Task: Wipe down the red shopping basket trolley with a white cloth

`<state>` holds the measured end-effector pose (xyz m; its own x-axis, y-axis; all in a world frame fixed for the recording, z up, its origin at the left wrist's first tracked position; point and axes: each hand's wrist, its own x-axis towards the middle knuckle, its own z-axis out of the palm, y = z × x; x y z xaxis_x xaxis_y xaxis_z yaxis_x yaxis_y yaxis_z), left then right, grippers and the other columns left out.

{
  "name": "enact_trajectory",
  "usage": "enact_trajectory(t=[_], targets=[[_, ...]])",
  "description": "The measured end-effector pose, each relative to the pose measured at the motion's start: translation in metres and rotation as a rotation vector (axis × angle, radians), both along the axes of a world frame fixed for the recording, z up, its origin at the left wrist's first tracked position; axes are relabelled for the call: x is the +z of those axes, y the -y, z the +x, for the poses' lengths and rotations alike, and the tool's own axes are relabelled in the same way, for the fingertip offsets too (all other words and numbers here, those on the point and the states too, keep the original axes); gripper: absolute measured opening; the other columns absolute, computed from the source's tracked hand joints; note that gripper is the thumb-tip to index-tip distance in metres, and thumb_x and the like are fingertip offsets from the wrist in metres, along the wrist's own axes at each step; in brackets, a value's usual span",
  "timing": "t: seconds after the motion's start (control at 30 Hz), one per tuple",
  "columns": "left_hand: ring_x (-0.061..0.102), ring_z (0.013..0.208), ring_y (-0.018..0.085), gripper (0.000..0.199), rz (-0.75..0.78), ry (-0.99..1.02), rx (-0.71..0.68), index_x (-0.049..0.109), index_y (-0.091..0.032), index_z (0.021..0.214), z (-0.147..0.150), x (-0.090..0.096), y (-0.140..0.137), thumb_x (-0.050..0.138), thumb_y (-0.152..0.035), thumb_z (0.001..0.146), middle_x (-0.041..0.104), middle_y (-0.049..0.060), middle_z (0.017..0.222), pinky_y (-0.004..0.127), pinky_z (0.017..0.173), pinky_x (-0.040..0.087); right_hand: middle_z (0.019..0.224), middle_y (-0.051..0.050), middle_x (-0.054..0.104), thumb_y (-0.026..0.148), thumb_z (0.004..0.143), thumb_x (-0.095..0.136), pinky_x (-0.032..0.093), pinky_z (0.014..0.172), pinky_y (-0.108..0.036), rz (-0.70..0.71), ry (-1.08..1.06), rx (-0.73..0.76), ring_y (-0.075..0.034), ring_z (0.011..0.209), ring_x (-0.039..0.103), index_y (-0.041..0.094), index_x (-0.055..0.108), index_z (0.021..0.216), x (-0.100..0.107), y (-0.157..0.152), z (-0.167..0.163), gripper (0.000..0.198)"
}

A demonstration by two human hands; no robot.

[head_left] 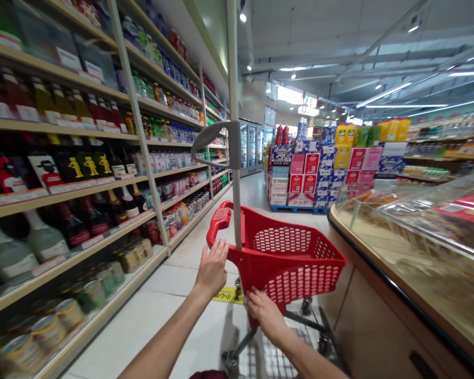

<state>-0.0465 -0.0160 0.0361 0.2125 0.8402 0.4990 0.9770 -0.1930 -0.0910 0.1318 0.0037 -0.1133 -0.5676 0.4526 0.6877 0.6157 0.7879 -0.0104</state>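
Red plastic shopping trolley [284,261], between bottle shelves [23,124] and display counter [379,316]; left hand [212,267] rests unclenched at its handle [218,225]; right hand [265,311] lies unclenched against the rear panel [248,275]; presumably light, stiff, easily rolled; best held by the handle.

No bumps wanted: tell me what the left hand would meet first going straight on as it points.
The left hand would likely meet the red handle first; they look very close, perhaps already touching.
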Motion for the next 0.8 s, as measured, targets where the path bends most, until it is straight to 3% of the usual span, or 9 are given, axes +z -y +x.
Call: enact_trajectory(t=[0.1, 0.17, 0.23, 0.37, 0.43, 0.5, 0.6, 0.73, 0.8], targets=[[0.022, 0.129, 0.019, 0.066, 0.027, -0.018, -0.002, 0.036, -0.014, 0.126, 0.001, -0.002, 0.000, 0.036, -0.005, 0.061, 0.034, 0.006, 0.137, 0.044, 0.104, 0.020, 0.123, -0.008, 0.051, 0.012, 0.087, 0.035, 0.038, 0.097, -0.043, 0.049, -0.165, -0.029, -0.020, 0.122, 0.035, 0.019, 0.048, 0.121, 0.046, -0.003, 0.004, 0.037], [0.022, 0.129, 0.019, 0.065, 0.056, -0.027, 0.007, 0.037, -0.013, 0.126, 0.001, -0.003, 0.000, 0.035, -0.005, 0.062, 0.033, 0.006, 0.137, 0.044, 0.104, 0.019, 0.128, -0.009, 0.045, 0.010, 0.086, 0.033, 0.033, 0.100, -0.046, 0.073, -0.250, -0.050, -0.021, 0.125, 0.030, 0.018, 0.046, 0.123, 0.064, -0.007, 0.005, 0.039], [0.023, 0.128, 0.020, 0.064, 0.073, -0.034, 0.013, 0.037, -0.013, 0.126, 0.000, -0.003, -0.001, 0.036, -0.006, 0.063, 0.034, 0.006, 0.136, 0.044, 0.105, 0.018, 0.123, -0.008, 0.051, 0.010, 0.087, 0.034, 0.036, 0.098, -0.043, 0.076, -0.223, -0.025, -0.020, 0.121, 0.037, 0.019, 0.050, 0.118, 0.054, -0.006, 0.006, 0.037], [0.027, 0.127, 0.021, 0.064, 0.059, -0.048, 0.010, 0.038, -0.014, 0.126, -0.003, -0.001, 0.001, 0.036, -0.005, 0.062, 0.036, 0.007, 0.135, 0.047, 0.105, 0.015, 0.103, -0.004, 0.064, 0.014, 0.087, 0.037, 0.049, 0.085, -0.033, 0.007, -0.090, -0.002, -0.017, 0.104, 0.054, 0.022, 0.060, 0.106, 0.008, 0.005, 0.017, 0.030], [0.026, 0.127, 0.021, 0.064, 0.084, -0.037, 0.020, 0.037, -0.014, 0.126, 0.000, -0.002, 0.004, 0.035, -0.005, 0.063, 0.035, 0.008, 0.135, 0.048, 0.105, 0.013, 0.111, -0.005, 0.060, 0.012, 0.086, 0.036, 0.046, 0.089, -0.038, 0.014, -0.133, -0.043, -0.019, 0.112, 0.048, 0.022, 0.056, 0.112, 0.013, 0.004, 0.024, 0.033], [0.023, 0.128, 0.021, 0.059, 0.128, -0.025, 0.002, 0.037, -0.012, 0.126, 0.011, -0.005, 0.006, 0.036, -0.008, 0.067, 0.032, 0.009, 0.137, 0.047, 0.106, 0.011, 0.122, -0.007, 0.051, 0.009, 0.085, 0.034, 0.037, 0.096, -0.045, 0.063, -0.215, -0.074, -0.021, 0.122, 0.035, 0.020, 0.048, 0.120, 0.036, -0.004, 0.031, 0.039], [0.019, 0.130, 0.019, 0.056, 0.124, -0.053, -0.113, 0.036, -0.013, 0.127, 0.036, -0.008, 0.004, 0.039, -0.015, 0.070, 0.027, 0.008, 0.139, 0.043, 0.107, 0.009, 0.126, -0.008, 0.048, 0.007, 0.085, 0.032, 0.033, 0.099, -0.047, 0.122, -0.258, -0.118, -0.021, 0.125, 0.029, 0.019, 0.046, 0.122, 0.052, -0.018, 0.041, 0.041], [0.020, 0.129, 0.021, 0.062, -0.017, -0.128, -0.138, 0.033, -0.013, 0.129, 0.061, -0.014, -0.011, 0.040, -0.017, 0.068, 0.028, 0.008, 0.139, 0.045, 0.106, 0.014, 0.104, -0.006, 0.063, 0.011, 0.087, 0.033, 0.046, 0.088, -0.039, 0.084, -0.094, -0.123, -0.018, 0.110, 0.049, 0.019, 0.058, 0.108, 0.009, -0.020, 0.058, 0.033], [0.022, 0.128, 0.022, 0.062, -0.056, -0.167, -0.109, 0.033, -0.012, 0.129, 0.064, -0.017, -0.018, 0.040, -0.018, 0.067, 0.031, 0.009, 0.137, 0.047, 0.105, 0.015, 0.105, -0.006, 0.063, 0.012, 0.088, 0.034, 0.048, 0.086, -0.038, 0.061, -0.063, -0.142, -0.018, 0.109, 0.051, 0.020, 0.058, 0.108, -0.002, -0.019, 0.068, 0.033]])
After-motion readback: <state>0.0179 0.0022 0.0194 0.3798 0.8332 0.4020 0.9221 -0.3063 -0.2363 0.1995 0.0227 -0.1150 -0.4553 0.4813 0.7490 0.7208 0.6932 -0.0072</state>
